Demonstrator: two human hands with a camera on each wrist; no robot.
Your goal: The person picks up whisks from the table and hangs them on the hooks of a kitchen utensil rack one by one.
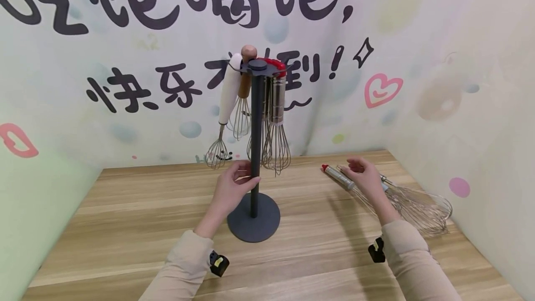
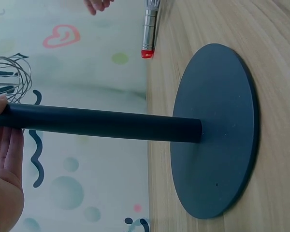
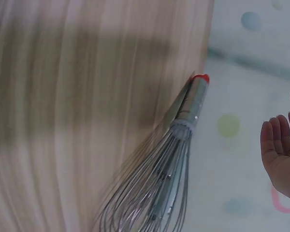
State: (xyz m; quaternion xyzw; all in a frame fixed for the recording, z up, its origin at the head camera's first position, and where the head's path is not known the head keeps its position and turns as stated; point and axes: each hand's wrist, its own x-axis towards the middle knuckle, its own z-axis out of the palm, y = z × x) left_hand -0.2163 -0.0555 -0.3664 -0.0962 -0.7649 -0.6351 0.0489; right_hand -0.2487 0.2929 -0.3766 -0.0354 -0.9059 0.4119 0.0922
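My left hand (image 1: 236,185) holds the dark post of a whisk stand (image 1: 256,152), thumb in front and fingers behind; the left wrist view shows this hand (image 2: 7,183) on the post as well. A white-handled whisk (image 1: 229,92), a wooden-handled whisk (image 1: 244,88) and steel whisks with red ends (image 1: 277,101) hang from the stand's top. Over at the right, my right hand (image 1: 365,178) is raised above whisks lying on the table, its fingers loosely bent around nothing. A steel whisk with a red tip (image 3: 191,104) lies nearest to it.
Several whisks (image 1: 418,208) overlap at the right of the wooden table (image 1: 167,226). The stand's round base (image 1: 253,231) rests on the tabletop. Behind stands a wall (image 1: 184,55) with printed lettering, and another wall (image 1: 480,152) borders the right side.
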